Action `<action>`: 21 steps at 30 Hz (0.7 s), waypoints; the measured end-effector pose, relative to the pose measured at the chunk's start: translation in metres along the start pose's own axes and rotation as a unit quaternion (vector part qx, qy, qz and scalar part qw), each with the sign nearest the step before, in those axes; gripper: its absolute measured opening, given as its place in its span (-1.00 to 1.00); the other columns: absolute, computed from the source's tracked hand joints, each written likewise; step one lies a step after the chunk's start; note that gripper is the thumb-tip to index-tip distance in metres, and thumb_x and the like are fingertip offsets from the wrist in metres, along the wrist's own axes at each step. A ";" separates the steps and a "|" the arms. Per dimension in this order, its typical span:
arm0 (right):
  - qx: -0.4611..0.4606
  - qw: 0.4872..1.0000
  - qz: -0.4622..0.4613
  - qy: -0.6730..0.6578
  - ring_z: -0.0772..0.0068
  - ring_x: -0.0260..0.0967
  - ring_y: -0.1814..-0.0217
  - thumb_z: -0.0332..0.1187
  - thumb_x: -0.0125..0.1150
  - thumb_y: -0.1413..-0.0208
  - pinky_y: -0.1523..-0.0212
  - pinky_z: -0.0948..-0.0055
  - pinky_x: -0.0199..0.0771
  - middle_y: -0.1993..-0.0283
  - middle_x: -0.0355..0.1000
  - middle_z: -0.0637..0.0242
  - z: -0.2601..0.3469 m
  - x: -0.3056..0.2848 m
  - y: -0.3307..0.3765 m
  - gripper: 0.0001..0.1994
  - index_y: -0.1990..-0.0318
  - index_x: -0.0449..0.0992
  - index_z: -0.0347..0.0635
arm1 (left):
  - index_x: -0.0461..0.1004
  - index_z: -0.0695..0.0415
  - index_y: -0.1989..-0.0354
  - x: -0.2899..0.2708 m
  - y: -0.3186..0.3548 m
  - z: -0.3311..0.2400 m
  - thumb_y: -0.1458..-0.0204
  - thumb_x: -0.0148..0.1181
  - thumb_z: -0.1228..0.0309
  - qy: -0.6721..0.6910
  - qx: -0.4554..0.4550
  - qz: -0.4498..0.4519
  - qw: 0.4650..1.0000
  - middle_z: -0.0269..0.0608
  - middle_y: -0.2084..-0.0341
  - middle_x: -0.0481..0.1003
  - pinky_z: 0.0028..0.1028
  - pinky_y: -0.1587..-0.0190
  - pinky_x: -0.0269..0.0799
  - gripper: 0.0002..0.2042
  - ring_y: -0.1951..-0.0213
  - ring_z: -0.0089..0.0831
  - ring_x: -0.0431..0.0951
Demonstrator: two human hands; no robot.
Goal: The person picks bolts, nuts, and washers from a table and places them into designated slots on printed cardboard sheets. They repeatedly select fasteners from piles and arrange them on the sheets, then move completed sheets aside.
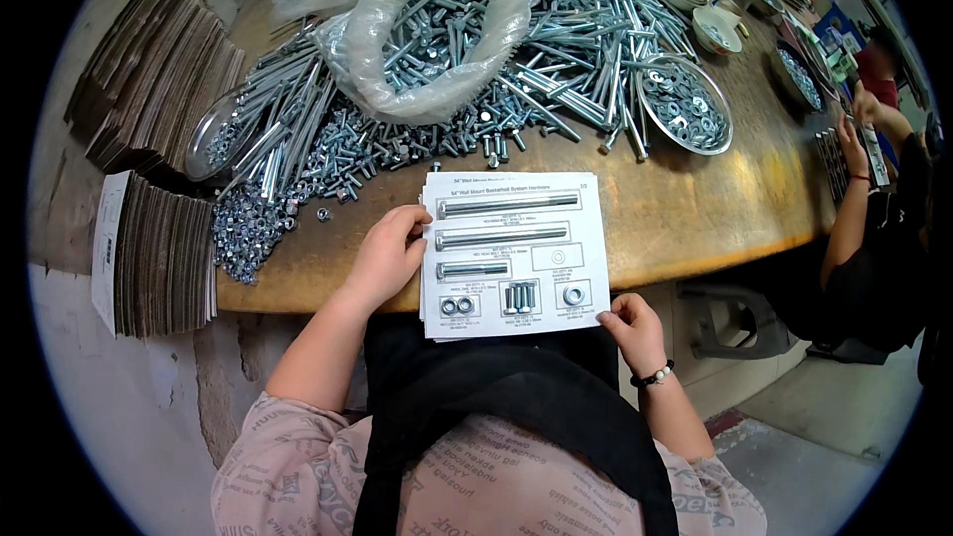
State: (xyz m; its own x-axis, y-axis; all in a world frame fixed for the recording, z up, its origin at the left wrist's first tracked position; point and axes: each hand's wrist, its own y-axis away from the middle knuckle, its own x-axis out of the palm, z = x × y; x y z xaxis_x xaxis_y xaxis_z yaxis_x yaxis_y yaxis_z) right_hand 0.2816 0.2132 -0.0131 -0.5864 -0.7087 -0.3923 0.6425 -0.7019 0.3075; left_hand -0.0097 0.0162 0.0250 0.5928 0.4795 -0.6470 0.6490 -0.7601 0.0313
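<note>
A small stack of white printed sheets point(516, 326) lies at the table's near edge, its front part reaching out over my lap. The top sheet shows pictures of bolts, nuts and washers in boxes. My left hand point(390, 253) grips the stack's left edge, thumb and fingers closed on it near the upper corner. My right hand point(635, 331), with a beaded bracelet at the wrist, pinches the lower right corner. Just beyond the sheets lie many short bolts point(382, 144), and a pile of small nuts point(248, 238) lies left of my left hand.
Long bolts point(586, 40) heap at the back around a rolled-open plastic bag point(437, 104) of bolts. A metal dish of washers point(685, 109) stands at right, bowls point(717, 30) behind it. Flattened cardboard stacks point(164, 268) stand left. Another person's arm point(852, 179) works at far right, near a grey stool point(735, 323).
</note>
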 end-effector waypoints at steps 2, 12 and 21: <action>-0.011 1.000 -0.013 -0.023 0.69 0.19 0.52 -0.46 0.25 0.09 0.48 0.63 0.25 0.57 0.29 0.47 0.002 -0.001 0.001 -0.84 0.44 0.36 -0.26 | 0.34 0.25 0.22 -0.001 -0.003 0.009 0.14 0.02 0.64 0.084 -0.069 0.017 0.994 -0.15 0.28 0.42 -0.47 0.19 0.37 -0.76 0.25 -0.41 0.46; 0.043 0.985 0.031 -0.166 0.71 0.20 0.48 -0.54 0.15 0.02 0.49 0.68 0.24 0.47 0.30 0.47 -0.013 -0.012 0.007 -0.89 0.37 0.33 -0.25 | 0.35 0.28 0.20 0.010 -0.015 0.017 0.10 -0.06 0.67 0.229 -0.095 0.038 0.968 -0.25 0.30 0.43 -0.58 0.14 0.35 -0.76 0.21 -0.54 0.43; 0.071 0.964 -0.013 -0.257 0.67 0.24 0.46 -0.52 0.12 -0.01 0.48 0.68 0.23 0.42 0.37 0.42 -0.015 -0.029 0.006 -0.82 0.20 0.37 -0.27 | 0.34 0.29 0.20 0.019 -0.023 0.000 0.10 -0.07 0.67 0.284 -0.121 0.073 0.948 -0.24 0.30 0.42 -0.58 0.12 0.33 -0.76 0.20 -0.54 0.42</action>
State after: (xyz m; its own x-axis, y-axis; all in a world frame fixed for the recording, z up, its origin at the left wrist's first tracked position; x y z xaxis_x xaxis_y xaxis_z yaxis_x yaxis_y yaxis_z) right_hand 0.3096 0.2307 -0.0131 -0.7924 -0.6061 0.0689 0.5710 -0.6973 0.4333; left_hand -0.0138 0.0430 0.0116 0.8010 0.5886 -0.1092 0.5904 -0.7465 0.3068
